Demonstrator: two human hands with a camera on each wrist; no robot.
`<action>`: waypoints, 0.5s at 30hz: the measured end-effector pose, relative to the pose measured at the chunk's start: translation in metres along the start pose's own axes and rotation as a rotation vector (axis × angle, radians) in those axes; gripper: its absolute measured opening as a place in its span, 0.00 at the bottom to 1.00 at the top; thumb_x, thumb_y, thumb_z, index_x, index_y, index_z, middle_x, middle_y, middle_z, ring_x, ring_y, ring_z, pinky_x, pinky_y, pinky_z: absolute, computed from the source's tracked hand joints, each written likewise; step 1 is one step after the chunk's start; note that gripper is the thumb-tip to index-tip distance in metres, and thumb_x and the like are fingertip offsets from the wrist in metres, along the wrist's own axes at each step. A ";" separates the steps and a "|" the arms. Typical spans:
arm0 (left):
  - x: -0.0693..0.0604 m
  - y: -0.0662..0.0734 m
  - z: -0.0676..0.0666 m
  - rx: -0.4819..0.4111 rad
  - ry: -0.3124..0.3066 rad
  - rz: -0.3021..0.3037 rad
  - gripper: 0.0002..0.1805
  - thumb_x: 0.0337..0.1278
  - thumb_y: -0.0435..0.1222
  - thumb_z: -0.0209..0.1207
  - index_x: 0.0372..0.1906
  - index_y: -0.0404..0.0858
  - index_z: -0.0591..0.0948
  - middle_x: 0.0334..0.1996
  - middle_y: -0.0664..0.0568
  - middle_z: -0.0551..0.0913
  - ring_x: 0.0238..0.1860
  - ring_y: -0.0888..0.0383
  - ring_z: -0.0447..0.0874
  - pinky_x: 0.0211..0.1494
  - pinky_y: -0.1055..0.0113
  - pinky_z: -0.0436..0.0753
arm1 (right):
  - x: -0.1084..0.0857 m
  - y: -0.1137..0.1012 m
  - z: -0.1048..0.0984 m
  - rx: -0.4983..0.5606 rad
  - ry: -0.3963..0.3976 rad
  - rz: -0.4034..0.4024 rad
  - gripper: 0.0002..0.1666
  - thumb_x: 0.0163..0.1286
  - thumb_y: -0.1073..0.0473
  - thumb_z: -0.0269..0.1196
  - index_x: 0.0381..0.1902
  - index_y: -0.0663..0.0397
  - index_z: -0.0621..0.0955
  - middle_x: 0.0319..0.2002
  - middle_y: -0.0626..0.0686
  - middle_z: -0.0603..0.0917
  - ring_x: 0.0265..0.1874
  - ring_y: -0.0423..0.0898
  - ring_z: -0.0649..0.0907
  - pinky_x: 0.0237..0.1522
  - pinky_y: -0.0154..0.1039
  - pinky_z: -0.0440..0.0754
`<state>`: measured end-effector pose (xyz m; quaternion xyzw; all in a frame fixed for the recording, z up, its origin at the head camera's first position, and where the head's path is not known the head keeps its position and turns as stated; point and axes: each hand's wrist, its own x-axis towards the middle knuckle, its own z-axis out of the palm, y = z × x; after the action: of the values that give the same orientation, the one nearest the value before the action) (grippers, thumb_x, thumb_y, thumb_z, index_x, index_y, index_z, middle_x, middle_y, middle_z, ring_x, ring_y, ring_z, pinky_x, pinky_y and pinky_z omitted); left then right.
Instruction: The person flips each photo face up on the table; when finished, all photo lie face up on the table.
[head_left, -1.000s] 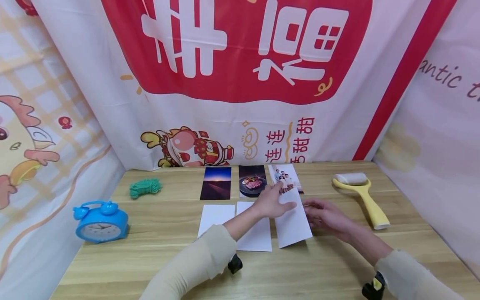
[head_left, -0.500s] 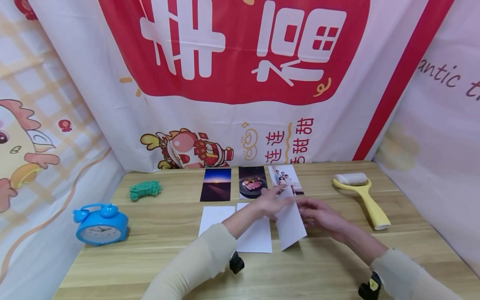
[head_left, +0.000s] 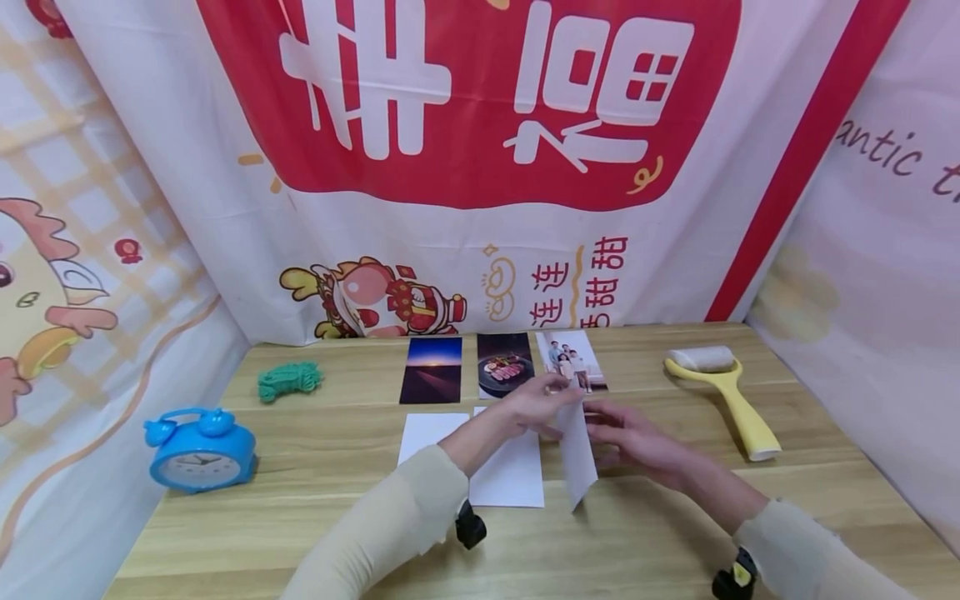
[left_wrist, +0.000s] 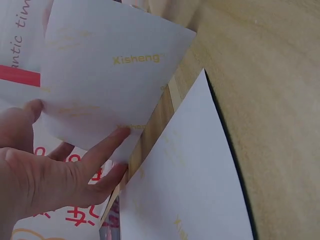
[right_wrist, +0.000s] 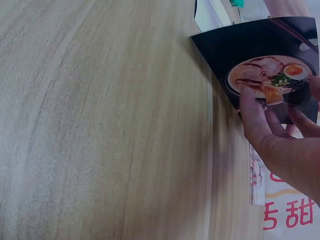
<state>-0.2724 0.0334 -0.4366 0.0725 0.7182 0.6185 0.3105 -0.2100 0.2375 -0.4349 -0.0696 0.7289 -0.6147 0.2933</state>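
Observation:
A photo card stands nearly edge-on in the head view. Its white back faces the left wrist camera, and its printed front, a bowl of food on black, faces the right one. My left hand pinches the card near its upper end, fingers on the back. My right hand touches the printed side with extended fingers. To the left lie two white cards. Behind are a sunset photo, a meat dish photo and a family photo.
A blue alarm clock and a green bundle of cord stand and lie at the left of the wooden table. A yellow-handled roller lies at the right. Printed cloth hangs behind.
The held card has turned from a broad white face to nearly edge-on in the head view. My right hand has moved a little left along with it.

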 end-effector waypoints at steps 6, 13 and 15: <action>0.004 -0.001 0.006 -0.076 0.033 0.015 0.29 0.73 0.44 0.60 0.70 0.31 0.71 0.68 0.34 0.73 0.71 0.38 0.74 0.59 0.51 0.90 | -0.006 -0.001 0.004 0.008 -0.012 0.050 0.44 0.83 0.46 0.52 0.86 0.50 0.47 0.85 0.64 0.49 0.81 0.66 0.61 0.74 0.59 0.76; 0.007 -0.002 0.008 -0.186 0.059 0.041 0.27 0.70 0.37 0.61 0.68 0.30 0.72 0.60 0.39 0.77 0.63 0.45 0.79 0.63 0.54 0.88 | -0.011 0.002 0.005 -0.052 -0.019 0.030 0.45 0.82 0.44 0.54 0.86 0.47 0.47 0.85 0.65 0.46 0.81 0.67 0.60 0.74 0.54 0.76; 0.006 -0.002 0.008 -0.203 0.068 0.050 0.26 0.70 0.35 0.60 0.67 0.29 0.72 0.58 0.40 0.77 0.60 0.47 0.80 0.63 0.54 0.88 | -0.012 0.003 0.005 -0.077 -0.022 0.004 0.46 0.82 0.46 0.55 0.86 0.48 0.46 0.85 0.66 0.45 0.82 0.67 0.59 0.75 0.53 0.76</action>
<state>-0.2725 0.0429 -0.4412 0.0376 0.6600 0.6976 0.2763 -0.1966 0.2392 -0.4342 -0.0860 0.7489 -0.5848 0.2998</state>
